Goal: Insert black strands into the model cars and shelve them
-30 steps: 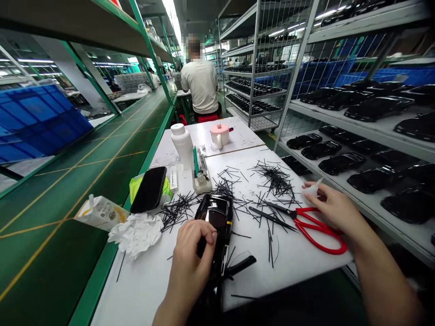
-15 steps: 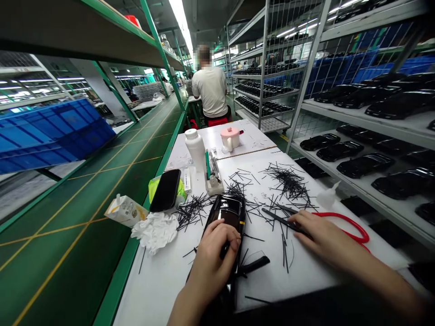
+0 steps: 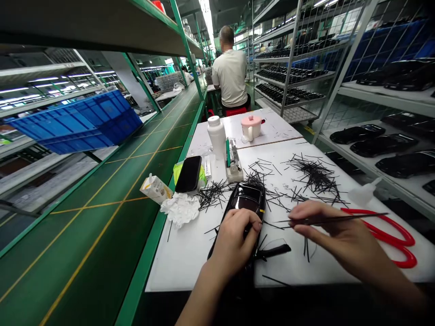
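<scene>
A glossy black model car (image 3: 249, 192) lies lengthwise on the white table, and my left hand (image 3: 234, 237) is curled over its middle and grips it. Its door (image 3: 275, 250) sticks out at the right side. Slim dark tweezers (image 3: 353, 218) lie in the closed fingers of my right hand (image 3: 326, 224), just above the table; their tips point left toward the car. Whether a strip is between the tips I cannot tell. Red-handled scissors (image 3: 404, 237) lie beneath and beyond that hand, their blades hidden. Several thin black strips (image 3: 317, 175) are scattered around the car.
Behind the car stand a small tray of tools (image 3: 234, 172), a white bottle (image 3: 216, 138) and a pink-lidded cup (image 3: 251, 129). At left are a phone (image 3: 188, 174), crumpled tissue (image 3: 180, 210) and a drink carton (image 3: 156, 189). A green conveyor (image 3: 112, 217) borders the table; car racks (image 3: 340, 90) line the right.
My right hand has lifted the tweezers off the table and turned them so that they lie level. My left hand stays on the car. The camera view has shifted left.
</scene>
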A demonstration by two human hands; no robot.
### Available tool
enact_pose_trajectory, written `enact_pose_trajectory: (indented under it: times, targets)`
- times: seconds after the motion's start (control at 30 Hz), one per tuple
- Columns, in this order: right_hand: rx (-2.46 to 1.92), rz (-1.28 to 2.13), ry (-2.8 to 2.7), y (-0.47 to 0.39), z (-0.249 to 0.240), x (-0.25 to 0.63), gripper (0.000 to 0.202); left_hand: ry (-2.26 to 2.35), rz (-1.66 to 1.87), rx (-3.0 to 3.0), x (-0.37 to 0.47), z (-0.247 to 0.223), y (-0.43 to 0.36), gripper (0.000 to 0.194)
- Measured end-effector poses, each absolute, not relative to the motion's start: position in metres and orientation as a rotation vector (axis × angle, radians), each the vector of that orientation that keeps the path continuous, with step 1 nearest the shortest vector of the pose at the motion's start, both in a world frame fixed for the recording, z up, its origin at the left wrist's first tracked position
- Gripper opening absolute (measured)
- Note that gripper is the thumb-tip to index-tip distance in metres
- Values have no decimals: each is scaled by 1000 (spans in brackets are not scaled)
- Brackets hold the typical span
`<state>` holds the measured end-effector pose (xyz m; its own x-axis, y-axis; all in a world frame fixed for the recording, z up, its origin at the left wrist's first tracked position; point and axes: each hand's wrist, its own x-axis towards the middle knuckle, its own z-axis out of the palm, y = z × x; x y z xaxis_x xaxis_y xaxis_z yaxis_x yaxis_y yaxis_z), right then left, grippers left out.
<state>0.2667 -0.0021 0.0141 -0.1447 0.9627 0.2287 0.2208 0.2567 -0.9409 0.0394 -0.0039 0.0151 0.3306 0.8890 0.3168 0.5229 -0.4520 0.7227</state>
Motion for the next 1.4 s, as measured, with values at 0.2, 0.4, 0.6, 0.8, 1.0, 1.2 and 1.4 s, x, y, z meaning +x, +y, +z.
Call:
enact_pose_trajectory:
  times: [0.2, 0.4, 0.6, 0.8, 1.0, 1.2, 1.4]
  targets:
    - [-1087, 940, -1622, 2, 7, 241, 11, 1229, 985, 2089, 39, 14, -4, 19]
    - [-1105, 847, -1636, 4, 7, 240, 10, 1220, 996, 2080, 39, 14, -4, 19]
    - [-1121, 874, -1636, 2, 6, 241, 10, 1227, 996, 2072, 40, 15, -5, 20]
    - [-1126, 880, -1614, 4, 7, 241, 12, 1235, 989, 2066, 41, 17, -6, 22]
    - [-1111, 894, -1605, 3, 5, 241, 12, 1233, 985, 2079, 40, 16, -5, 24]
    - [-1104, 901, -1614, 4, 6, 240, 13, 1241, 956, 2091, 39, 16, -5, 23]
    - [-1114, 914, -1620, 5, 6, 240, 14, 1250, 947, 2098, 39, 16, -5, 23]
